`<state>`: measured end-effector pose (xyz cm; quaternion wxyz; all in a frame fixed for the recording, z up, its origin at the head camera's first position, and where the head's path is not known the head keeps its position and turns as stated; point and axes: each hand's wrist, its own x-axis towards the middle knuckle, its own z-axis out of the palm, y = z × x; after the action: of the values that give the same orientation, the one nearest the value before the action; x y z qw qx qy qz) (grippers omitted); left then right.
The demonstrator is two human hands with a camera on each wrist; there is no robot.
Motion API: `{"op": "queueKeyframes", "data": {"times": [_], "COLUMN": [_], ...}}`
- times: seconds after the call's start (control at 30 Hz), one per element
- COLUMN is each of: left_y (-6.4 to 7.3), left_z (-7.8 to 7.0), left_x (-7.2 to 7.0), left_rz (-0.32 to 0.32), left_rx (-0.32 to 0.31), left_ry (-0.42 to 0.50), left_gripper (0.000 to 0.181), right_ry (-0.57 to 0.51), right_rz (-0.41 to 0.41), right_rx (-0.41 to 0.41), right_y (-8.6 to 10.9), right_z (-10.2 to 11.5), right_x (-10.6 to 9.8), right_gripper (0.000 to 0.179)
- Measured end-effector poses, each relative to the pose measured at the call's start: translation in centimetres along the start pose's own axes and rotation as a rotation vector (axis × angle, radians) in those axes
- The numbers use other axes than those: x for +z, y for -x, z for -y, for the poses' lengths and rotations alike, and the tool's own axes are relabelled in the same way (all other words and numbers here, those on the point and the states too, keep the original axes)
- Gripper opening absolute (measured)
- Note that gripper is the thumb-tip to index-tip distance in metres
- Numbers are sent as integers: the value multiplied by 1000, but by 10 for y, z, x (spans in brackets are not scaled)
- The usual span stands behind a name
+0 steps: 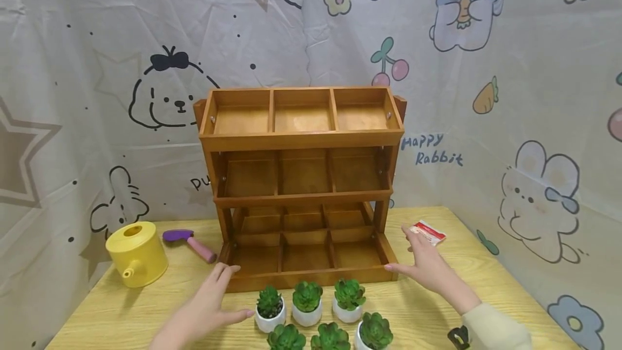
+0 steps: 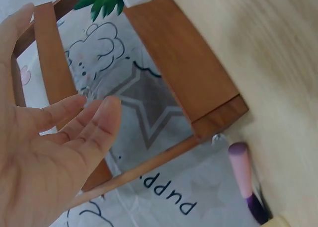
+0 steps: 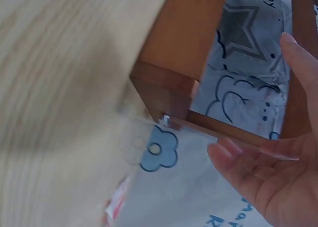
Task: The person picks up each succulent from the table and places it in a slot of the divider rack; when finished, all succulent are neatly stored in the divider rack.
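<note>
A three-tier wooden shelf rack with divided trays stands at the middle of the table. My left hand is by its lower left corner, thumb and fingers spread apart, holding nothing. On the other side my right hand is near the lower right corner, also spread and holding nothing. Between the hands, in front of the rack, stand several small green succulents in white pots, among them a spiky one nearest my left thumb. In the left wrist view the rack's side lies beyond my fingers.
At the left sits a yellow watering can, with a purple and pink hand tool beside it. A red and white packet lies behind my right hand. A dark clip-like object is by my right sleeve. A printed cloth hangs behind.
</note>
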<state>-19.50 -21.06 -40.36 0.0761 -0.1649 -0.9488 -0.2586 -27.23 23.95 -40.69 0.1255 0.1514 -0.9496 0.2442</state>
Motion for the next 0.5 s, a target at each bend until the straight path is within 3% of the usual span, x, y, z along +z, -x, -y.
{"op": "queueKeyframes", "data": {"times": [0.2, 0.5], "left_y": [-2, -4], "left_z": [2, 2], "left_x": [11, 25], "left_rz": [91, 190], "left_rx": [-36, -68], "left_ry": [37, 94], "left_gripper": [88, 91], "right_ry": [-58, -77], "right_rz": [65, 44], "right_rx": [60, 125], "right_y": [-4, -9], "right_z": [2, 0], "right_x": [15, 36], "right_gripper": [106, 103]}}
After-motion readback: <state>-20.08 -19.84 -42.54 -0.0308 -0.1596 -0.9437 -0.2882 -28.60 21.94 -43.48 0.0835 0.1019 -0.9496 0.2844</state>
